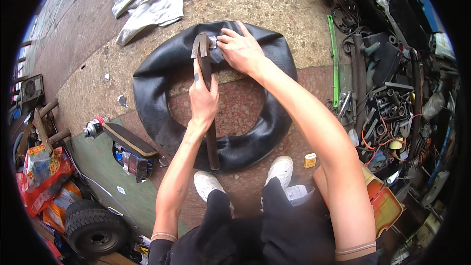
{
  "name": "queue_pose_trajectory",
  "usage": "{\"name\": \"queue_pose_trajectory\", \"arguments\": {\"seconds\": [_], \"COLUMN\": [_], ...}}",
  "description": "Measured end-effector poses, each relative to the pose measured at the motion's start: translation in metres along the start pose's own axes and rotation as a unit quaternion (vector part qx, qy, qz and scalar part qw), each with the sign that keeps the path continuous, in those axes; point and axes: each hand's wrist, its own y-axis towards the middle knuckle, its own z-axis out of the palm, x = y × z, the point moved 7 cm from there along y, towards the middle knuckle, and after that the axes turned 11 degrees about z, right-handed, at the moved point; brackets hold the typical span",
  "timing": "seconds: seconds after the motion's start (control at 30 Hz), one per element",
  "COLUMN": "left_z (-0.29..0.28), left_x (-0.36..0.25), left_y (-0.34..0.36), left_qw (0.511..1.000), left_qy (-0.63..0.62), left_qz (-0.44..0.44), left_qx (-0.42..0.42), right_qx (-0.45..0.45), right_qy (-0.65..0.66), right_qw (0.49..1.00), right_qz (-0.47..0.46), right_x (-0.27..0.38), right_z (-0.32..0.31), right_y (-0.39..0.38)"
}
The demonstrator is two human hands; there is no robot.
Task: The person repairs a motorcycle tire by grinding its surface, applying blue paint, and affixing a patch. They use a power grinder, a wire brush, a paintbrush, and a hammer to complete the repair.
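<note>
A black rubber inner tube lies flat on the ground before my feet. My left hand is closed around a claw hammer, one finger stretched up along the handle toward the head. The hammer's rusty head rests over the tube's far side, and its long dark handle reaches across the hole to the near side. Beside the head, a small silvery patch-like piece sits on the rubber. My right hand rests on the tube there, fingers apart, their tips at this piece's right edge.
A crumpled pale cloth lies beyond the tube. At left are a can, a dark oblong case and a wheel. A green strip borders piled tools and metal parts on the right. A small yellow box lies near my foot.
</note>
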Motion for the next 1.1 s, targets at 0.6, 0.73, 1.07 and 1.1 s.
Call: {"name": "queue_pose_trajectory", "arguments": {"seconds": [0.6, 0.73, 1.07, 1.1], "left_z": [-0.001, 0.0, 0.007, 0.007], "left_x": [-0.01, -0.029, -0.016, -0.03], "left_y": [0.011, 0.006, 0.013, 0.018], "left_qw": [0.995, 0.991, 0.985, 0.987], "left_qy": [0.078, 0.102, 0.124, 0.121], "left_qz": [0.001, 0.081, -0.044, 0.083], "left_qx": [0.065, 0.021, 0.108, 0.068], "right_qx": [-0.031, -0.045, -0.065, -0.06], "right_qy": [0.069, 0.065, 0.086, 0.085], "right_qw": [0.997, 0.996, 0.994, 0.994], "right_qz": [0.031, 0.032, 0.034, 0.032], "right_x": [-0.008, -0.011, -0.01, -0.011], "right_z": [-0.004, -0.003, 0.0, -0.001], "right_y": [-0.007, -0.007, -0.008, -0.008]}}
